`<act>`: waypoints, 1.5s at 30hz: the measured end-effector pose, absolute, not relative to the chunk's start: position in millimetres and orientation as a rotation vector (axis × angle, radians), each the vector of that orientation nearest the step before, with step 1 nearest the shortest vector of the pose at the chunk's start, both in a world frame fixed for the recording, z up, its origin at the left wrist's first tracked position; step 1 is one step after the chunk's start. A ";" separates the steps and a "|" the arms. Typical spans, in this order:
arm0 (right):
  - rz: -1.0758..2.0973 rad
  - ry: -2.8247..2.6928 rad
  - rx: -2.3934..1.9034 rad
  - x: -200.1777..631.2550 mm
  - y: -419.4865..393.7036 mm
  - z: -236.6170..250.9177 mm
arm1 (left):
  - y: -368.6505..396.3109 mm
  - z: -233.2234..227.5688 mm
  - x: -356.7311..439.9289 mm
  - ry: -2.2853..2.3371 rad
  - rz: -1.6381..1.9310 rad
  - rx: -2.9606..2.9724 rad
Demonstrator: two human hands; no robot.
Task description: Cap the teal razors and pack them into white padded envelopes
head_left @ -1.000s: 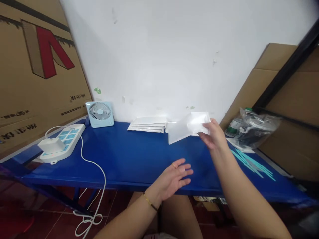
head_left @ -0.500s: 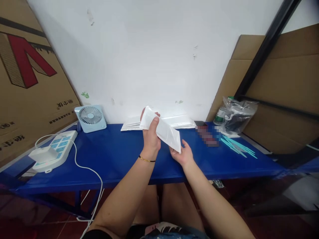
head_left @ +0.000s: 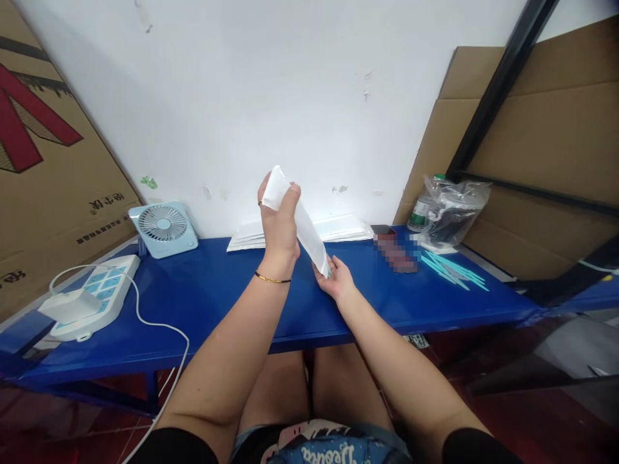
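Both hands hold one white plastic pouch [head_left: 305, 231] above the blue table [head_left: 217, 303]. My left hand [head_left: 276, 220] pinches its upper end, raised in front of the white wall. My right hand [head_left: 334, 278] grips its lower end, closer to the tabletop. The pouch slants down to the right between them. A stack of similar white pouches [head_left: 338, 227] lies flat against the wall just behind my hands.
A small light-blue fan [head_left: 163, 227] stands at the back left. A white power strip [head_left: 87, 301] with a plugged charger and cable lies at the left. Teal strips [head_left: 452, 269], a clear bag [head_left: 449, 209] and a bottle sit at the right. Cardboard boxes flank both sides.
My right hand brought the pouch from the stack toward me and my left hand took its upper end. Since half a second ago the pouch is lifted higher and held steeper.
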State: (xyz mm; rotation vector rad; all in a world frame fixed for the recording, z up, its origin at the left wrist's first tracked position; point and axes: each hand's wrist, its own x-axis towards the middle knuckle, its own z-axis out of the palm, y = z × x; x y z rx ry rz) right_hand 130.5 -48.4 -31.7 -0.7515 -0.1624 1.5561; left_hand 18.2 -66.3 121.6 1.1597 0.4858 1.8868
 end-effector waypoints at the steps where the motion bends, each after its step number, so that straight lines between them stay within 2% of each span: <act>1: 1.538 -0.194 -0.817 130.8 -46.2 -31.3 | -63.8 122.7 16.2 0.493 1.902 1.160; 7: 1.435 -0.410 -1.045 129.9 -41.3 -26.4 | -49.5 116.6 6.7 0.510 1.974 1.111; 11: 1.123 -0.729 -1.284 139.2 -30.9 -24.7 | -37.9 110.3 -1.2 0.525 2.044 1.049; 19: 0.675 -0.918 -1.623 203.4 -8.5 -37.6 | -10.8 115.2 -49.5 0.583 2.212 1.043; 24: 0.400 -1.176 -1.749 213.2 -0.6 -43.2 | -6.1 114.3 -69.4 0.692 2.221 1.341; 27: 0.325 -1.310 -1.758 199.3 2.4 -45.1 | -9.6 90.7 -71.9 1.051 1.867 1.942; 30: 0.258 -1.432 -1.791 183.6 0.0 -47.6 | -13.2 47.5 -74.9 1.492 1.144 2.435; 32: 0.141 -1.575 -1.838 177.1 -3.4 -49.3 | -13.8 17.0 -80.0 1.655 0.729 2.534; 35: -0.025 -1.752 -1.870 174.4 -6.5 -51.1 | -10.1 -13.8 -88.1 1.612 0.240 2.531; 37: -0.026 -1.797 -1.859 175.5 -6.2 -51.2 | -5.2 -20.0 -87.6 1.582 0.204 2.501; 41: 0.085 -1.912 -1.772 178.1 -6.2 -50.6 | 6.4 -13.4 -61.9 1.525 0.462 2.491; 45: 0.194 -1.963 -1.636 179.8 -12.2 -52.5 | 14.6 -13.2 -25.7 1.047 0.438 2.571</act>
